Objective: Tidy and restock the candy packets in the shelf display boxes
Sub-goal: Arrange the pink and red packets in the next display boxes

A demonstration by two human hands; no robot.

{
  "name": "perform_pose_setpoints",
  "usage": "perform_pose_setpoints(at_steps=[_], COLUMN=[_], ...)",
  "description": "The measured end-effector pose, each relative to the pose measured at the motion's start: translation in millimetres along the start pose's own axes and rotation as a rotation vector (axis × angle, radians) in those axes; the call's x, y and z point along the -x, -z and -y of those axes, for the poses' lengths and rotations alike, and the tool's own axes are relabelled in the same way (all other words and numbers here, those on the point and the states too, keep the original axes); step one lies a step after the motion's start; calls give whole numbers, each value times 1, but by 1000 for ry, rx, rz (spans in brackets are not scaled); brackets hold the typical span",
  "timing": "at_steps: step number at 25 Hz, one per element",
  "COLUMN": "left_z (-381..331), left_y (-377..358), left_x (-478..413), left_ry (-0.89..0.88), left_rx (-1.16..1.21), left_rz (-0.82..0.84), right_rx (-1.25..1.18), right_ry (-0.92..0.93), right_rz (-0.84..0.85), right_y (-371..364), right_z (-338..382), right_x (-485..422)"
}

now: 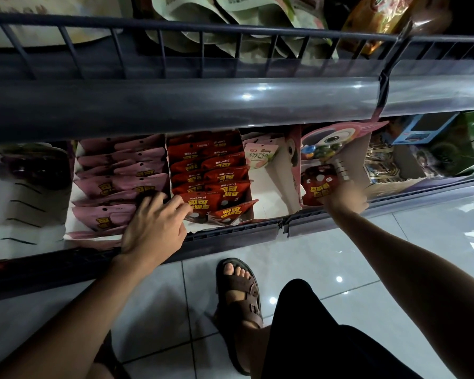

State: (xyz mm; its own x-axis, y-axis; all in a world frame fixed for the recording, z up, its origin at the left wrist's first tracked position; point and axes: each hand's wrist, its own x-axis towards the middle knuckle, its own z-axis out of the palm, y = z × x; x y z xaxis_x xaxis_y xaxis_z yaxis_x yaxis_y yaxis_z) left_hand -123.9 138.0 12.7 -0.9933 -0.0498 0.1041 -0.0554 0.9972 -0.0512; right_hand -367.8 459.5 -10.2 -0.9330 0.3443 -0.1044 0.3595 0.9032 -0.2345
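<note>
On a low shop shelf (230, 237), a person leaning over a row of cardboard display boxes works both bare hands among the candy packets. The left hand (155, 228) lies at the near edge where the left display box (93, 237) meets the middle display box (203, 228). Its fingers are spread and lightly bent, with the tips resting on the pink packets (115, 187) and on the nearest of the red packets (214, 173); it appears to press rather than grip, though the thumb is hidden. Both boxes are filled with overlapping rows.

To the right, the third box (266, 192) holds a single pale packet (260, 155) standing at its far end. Further right, the right hand (346, 199) pinches the near lower corner of a dark red packet (319, 184), which stands tilted in the right-hand box (352, 160) below a pink cartoon-eyed card (331, 138).

Overhead, a wire rail (175, 31) fronts an upper shelf of pale pouches (230, 23). Below, a brown sandal (240, 294) stands on the glossy tiled floor (394, 269).
</note>
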Motion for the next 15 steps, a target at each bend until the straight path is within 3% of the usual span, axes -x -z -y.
perform_pose_setpoints(at_steps=[4, 7, 11, 15], left_z=[1, 1, 0, 2], left_y=[-3, -4, -1, 11], left_x=[-1, -1, 0, 5], left_ry=[-2, -2, -15, -8], left_rx=[-1, 7, 55, 97], left_rz=[-22, -32, -31, -84], right_rx=[-517, -685, -670, -641], right_ry=[-102, -124, 171, 636], right_rz=[-45, -115, -199, -23], right_y=[9, 27, 53, 88], right_z=[9, 9, -12, -13], right_x=[14, 30, 64, 111])
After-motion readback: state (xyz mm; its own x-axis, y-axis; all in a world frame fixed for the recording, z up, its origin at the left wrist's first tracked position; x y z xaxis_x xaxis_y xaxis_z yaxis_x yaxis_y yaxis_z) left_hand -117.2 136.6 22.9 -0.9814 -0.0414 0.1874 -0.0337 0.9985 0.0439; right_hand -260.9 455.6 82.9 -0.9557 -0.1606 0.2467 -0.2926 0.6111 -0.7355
